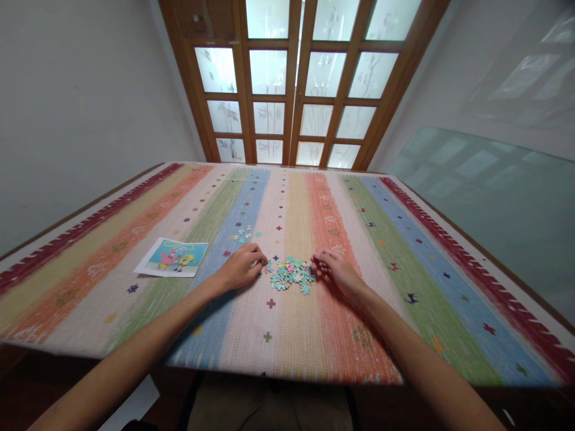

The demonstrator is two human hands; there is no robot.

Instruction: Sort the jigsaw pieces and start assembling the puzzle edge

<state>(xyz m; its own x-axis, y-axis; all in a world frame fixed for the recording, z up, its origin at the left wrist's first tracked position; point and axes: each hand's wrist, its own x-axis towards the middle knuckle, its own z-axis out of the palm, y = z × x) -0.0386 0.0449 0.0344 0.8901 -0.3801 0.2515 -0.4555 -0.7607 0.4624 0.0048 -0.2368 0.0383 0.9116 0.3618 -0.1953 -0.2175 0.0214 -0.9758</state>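
A heap of loose jigsaw puzzle pieces [291, 273], mostly teal with some yellow and pink, lies on the striped tablecloth between my hands. My left hand [244, 266] rests at the heap's left edge, its fingers curled together beside a few pieces. At the right edge, my right hand [336, 273] has its fingers bent and thumb and forefinger pinched close to the pieces. Whatever either pinch holds is too small to make out. Beyond my left hand lies a smaller scatter of puzzle pieces [245, 234]. A cartoon picture sheet [178, 258] lies flat to the left.
The striped tablecloth [265, 353] covers a wide table whose front edge is close to me. Wooden doors with glass panes [269, 72] stand past the far edge. A glass sheet [485, 179] leans at the right wall. Below the table at left is a white paper [135, 404].
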